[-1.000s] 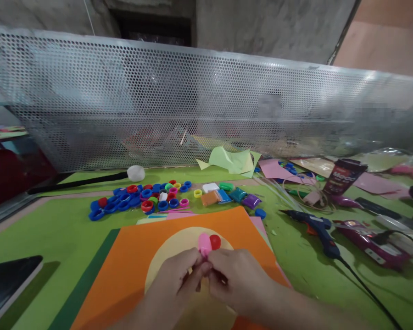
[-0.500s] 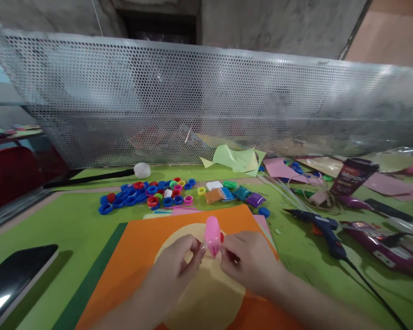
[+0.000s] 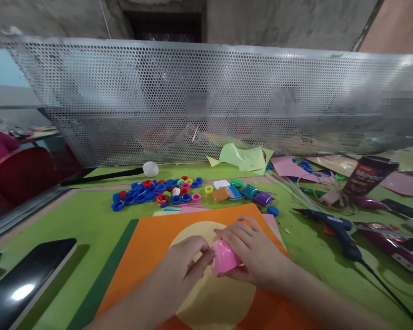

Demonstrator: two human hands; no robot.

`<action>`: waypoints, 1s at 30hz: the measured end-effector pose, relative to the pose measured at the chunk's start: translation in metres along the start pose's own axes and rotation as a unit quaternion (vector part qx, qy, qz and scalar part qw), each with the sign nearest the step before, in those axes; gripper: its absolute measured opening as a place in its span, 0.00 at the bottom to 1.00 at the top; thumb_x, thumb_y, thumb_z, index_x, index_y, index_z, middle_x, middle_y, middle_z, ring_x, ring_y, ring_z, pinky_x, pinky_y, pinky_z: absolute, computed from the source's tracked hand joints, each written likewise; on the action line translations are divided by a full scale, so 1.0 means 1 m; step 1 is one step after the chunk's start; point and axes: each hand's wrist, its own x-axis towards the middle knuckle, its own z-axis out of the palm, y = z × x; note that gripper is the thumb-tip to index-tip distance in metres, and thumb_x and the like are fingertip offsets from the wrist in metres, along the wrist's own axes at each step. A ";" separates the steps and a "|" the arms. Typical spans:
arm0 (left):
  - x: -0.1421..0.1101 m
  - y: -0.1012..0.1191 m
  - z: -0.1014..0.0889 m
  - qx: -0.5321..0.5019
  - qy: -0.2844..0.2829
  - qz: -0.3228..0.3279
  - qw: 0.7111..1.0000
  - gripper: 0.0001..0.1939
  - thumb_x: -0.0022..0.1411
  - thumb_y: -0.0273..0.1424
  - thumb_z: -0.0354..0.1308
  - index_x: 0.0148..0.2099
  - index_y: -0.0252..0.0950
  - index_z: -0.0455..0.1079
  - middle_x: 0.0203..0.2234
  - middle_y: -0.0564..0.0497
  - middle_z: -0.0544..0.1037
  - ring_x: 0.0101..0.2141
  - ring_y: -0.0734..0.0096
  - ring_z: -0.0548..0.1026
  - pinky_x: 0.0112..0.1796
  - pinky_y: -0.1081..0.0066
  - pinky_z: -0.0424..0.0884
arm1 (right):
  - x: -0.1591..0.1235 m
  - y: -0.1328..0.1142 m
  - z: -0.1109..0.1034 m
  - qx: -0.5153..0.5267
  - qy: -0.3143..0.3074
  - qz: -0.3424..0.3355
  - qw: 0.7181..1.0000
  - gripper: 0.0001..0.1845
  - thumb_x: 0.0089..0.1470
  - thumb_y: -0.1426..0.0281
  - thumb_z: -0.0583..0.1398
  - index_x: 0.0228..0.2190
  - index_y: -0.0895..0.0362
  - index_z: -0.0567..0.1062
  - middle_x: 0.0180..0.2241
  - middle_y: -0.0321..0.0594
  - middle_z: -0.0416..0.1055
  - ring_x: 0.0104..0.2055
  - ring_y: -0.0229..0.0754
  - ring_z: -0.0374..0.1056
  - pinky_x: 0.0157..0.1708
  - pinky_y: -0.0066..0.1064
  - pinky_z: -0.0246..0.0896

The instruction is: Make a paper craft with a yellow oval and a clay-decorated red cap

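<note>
A small shiny pink packet of modelling clay is held between my hands, over the orange sheet with its pale yellow paper circle. My right hand is wrapped round the packet's right side, thumb underneath and fingers on top. At the packet's left end, my left hand pinches the edge with thumb and forefinger. Beyond the sheet lie more small packets, among them an orange one, a teal one and a purple one.
Several coloured bottle caps lie behind the sheet. A phone rests at the left. On the right are a glue gun, a purple device and a dark Mood box. A perforated metal panel closes off the back.
The pink packet has turned from upright to lying sideways and come slightly nearer. My right hand has shifted from pinching its side to wrapping round it. The view has swung a little left.
</note>
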 end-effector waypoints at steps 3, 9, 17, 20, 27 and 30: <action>-0.002 -0.001 -0.003 -0.031 0.025 0.004 0.999 0.09 0.60 0.39 0.48 0.37 0.40 0.62 0.34 0.52 0.72 0.28 0.71 0.71 0.29 0.73 0.67 | 0.000 -0.002 -0.001 0.020 0.001 0.028 0.999 0.28 0.50 0.58 0.58 0.48 0.62 0.64 0.39 0.49 0.71 0.37 0.48 0.65 0.41 0.43 0.52; -0.003 -0.010 -0.004 0.056 0.141 0.123 0.981 0.05 0.60 0.34 0.51 0.36 0.44 0.68 0.45 0.50 0.69 0.40 0.66 0.71 0.36 0.72 0.69 | -0.001 -0.004 -0.002 0.038 -0.006 0.035 0.999 0.21 0.46 0.63 0.59 0.41 0.60 0.67 0.34 0.44 0.72 0.34 0.47 0.64 0.38 0.40 0.50; -0.001 -0.013 0.000 0.101 0.165 0.159 0.968 0.11 0.61 0.34 0.49 0.37 0.45 0.74 0.47 0.50 0.71 0.45 0.63 0.70 0.46 0.67 0.66 | -0.001 -0.007 -0.001 0.040 0.035 0.046 0.998 0.15 0.43 0.70 0.57 0.37 0.59 0.69 0.30 0.41 0.73 0.31 0.44 0.65 0.36 0.39 0.52; 0.001 -0.011 0.002 0.065 0.152 0.146 0.975 0.11 0.60 0.38 0.51 0.39 0.47 0.75 0.48 0.51 0.72 0.48 0.60 0.68 0.50 0.63 0.63 | -0.002 -0.006 0.001 0.014 0.050 0.049 0.997 0.15 0.43 0.72 0.56 0.37 0.59 0.70 0.30 0.43 0.73 0.31 0.45 0.66 0.36 0.39 0.54; 0.003 0.000 -0.002 -0.067 0.056 -0.026 0.996 0.10 0.54 0.39 0.56 0.34 0.44 0.76 0.57 0.52 0.62 0.53 0.54 0.62 0.41 0.65 0.71 | -0.003 -0.010 0.007 -0.008 0.070 0.030 0.997 0.14 0.46 0.72 0.55 0.38 0.61 0.67 0.32 0.47 0.72 0.32 0.47 0.65 0.31 0.37 0.59; 0.003 0.000 -0.001 -0.090 0.048 -0.033 0.994 0.10 0.53 0.40 0.56 0.35 0.45 0.76 0.59 0.53 0.56 0.53 0.54 0.62 0.40 0.65 0.71 | -0.003 -0.010 0.008 -0.011 0.075 0.015 0.997 0.13 0.50 0.71 0.54 0.39 0.62 0.67 0.33 0.48 0.72 0.33 0.46 0.65 0.32 0.36 0.61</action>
